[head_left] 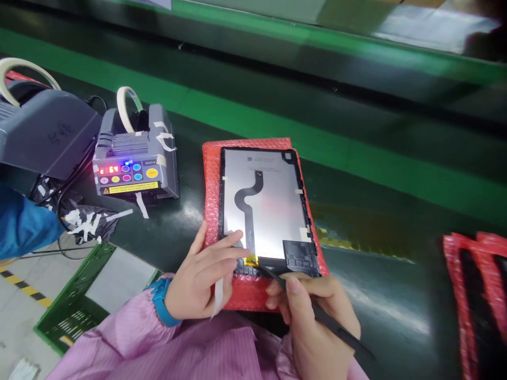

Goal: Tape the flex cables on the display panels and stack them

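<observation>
On a red bubble-wrap bag [253,295] lies an opened tablet screen assembly [273,203] with a silver back and a black frame. A black flex cable [247,221] winds down it to a yellow-taped end [251,260]. My left hand [208,277] rests over the lower left corner, fingers spread, with fingertips near that cable end. From its fingers hangs a white strip of tape [218,296]. My right hand [317,311] grips slim black tweezers [332,324], their tip by the yellow end. Whether the tips are parted is too small to tell.
A grey tape dispenser [137,153] with a lit panel stands at the left, beside another dispenser [47,126]. A blue sleeve [26,221] shows at the left edge. Below sits a green crate [71,316]. More red bubble-wrap bags [459,279] lie at the right.
</observation>
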Demonstrator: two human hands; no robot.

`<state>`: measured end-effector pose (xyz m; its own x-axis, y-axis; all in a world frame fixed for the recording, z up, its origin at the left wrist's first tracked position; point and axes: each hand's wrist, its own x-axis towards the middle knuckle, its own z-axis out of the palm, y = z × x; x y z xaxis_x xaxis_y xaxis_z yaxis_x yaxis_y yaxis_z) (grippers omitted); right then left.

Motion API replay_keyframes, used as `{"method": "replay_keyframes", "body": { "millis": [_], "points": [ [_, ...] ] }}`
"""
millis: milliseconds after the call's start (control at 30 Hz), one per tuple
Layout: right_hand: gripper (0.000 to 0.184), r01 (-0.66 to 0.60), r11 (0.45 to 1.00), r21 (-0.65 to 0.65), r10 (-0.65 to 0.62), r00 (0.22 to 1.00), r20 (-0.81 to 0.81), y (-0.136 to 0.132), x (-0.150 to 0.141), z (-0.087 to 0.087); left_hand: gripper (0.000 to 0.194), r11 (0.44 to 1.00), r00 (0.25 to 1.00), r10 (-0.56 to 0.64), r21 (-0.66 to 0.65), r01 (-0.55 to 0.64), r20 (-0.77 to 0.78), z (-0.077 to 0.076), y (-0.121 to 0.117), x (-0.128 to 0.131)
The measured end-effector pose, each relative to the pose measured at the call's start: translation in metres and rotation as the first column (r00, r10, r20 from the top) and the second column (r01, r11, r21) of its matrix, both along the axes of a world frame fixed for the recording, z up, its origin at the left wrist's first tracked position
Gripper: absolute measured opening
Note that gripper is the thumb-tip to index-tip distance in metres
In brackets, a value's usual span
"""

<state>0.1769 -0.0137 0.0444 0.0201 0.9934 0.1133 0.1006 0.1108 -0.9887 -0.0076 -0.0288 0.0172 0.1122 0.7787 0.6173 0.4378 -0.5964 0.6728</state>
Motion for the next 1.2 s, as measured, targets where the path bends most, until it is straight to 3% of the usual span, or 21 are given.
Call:
{"method": "replay_keyframes", "body": {
  "millis": [800,1000,1100,1200],
  "points": [
    [0.022,0.025,1.0,-0.01,-0.024,0.991,0.132,-0.003,0.003,0.004,0.091,0.999,0.999,-0.039,-0.019,0.039,-0.02,-0.005,0.001,-0.002],
    [0.025,0.015,1.0,-0.015,-0.012,0.985,0.173,-0.003,0.005,0.001,0.082,0.999,0.986,-0.035,0.031,0.04,-0.164,-0.011,0.001,-0.002],
    [0.025,0.11,0.994,-0.014,-0.104,0.97,0.218,-0.002,0.009,0.001,0.081,0.998,0.97,-0.027,0.042,0.038,-0.243,-0.01,0.002,-0.004],
    [0.018,0.23,0.973,0.02,-0.231,0.964,0.135,0.004,0.019,0.009,0.081,0.999,0.966,-0.046,-0.024,0.041,-0.255,0.003,-0.001,-0.006]
  ]
}}
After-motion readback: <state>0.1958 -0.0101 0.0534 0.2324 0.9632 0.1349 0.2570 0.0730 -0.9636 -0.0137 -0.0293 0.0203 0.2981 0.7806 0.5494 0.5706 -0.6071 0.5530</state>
